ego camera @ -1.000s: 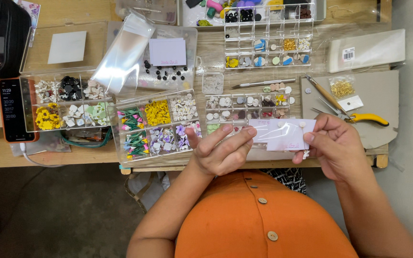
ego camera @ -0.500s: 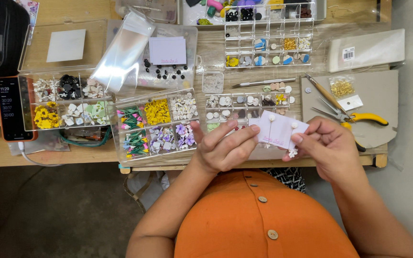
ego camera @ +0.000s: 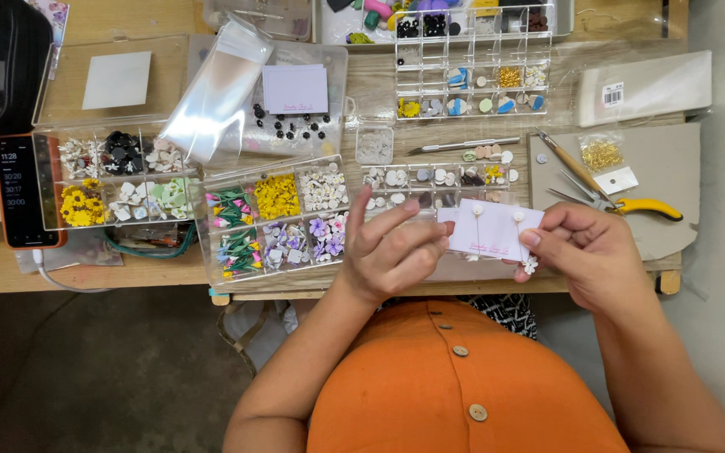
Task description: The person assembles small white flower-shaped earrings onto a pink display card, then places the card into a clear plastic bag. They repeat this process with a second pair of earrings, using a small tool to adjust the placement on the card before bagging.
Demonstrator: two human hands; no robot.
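Clearly held between both hands, the pale lilac card (ego camera: 492, 231) is a small rectangle with two thin pins running down its face, each topped by a small white bead-like end. It sits just above the near edge of the wooden table (ego camera: 111, 260), over the person's orange lap. The left hand (ego camera: 396, 252) grasps the card's left edge, fingers spread and curled around it. The right hand (ego camera: 589, 252) pinches the right edge between thumb and forefinger, and a tiny white flower piece (ego camera: 530, 267) shows just below that thumb, touching the card's lower corner.

Behind the card lies a clear compartment box (ego camera: 274, 218) with yellow, white, purple and pink-green flower shapes, each colour in its own cell. Yellow-handled pliers (ego camera: 623, 201) rest on a grey mat (ego camera: 673, 168) near the right hand.

Faint pink print on the card is too small to make out. The card's left end is covered by the left fingers, and I cannot tell whether the flower piece hangs from a pin or is simply held. A long narrow bead tray (ego camera: 438, 178) is partly hidden behind the left hand and the card.
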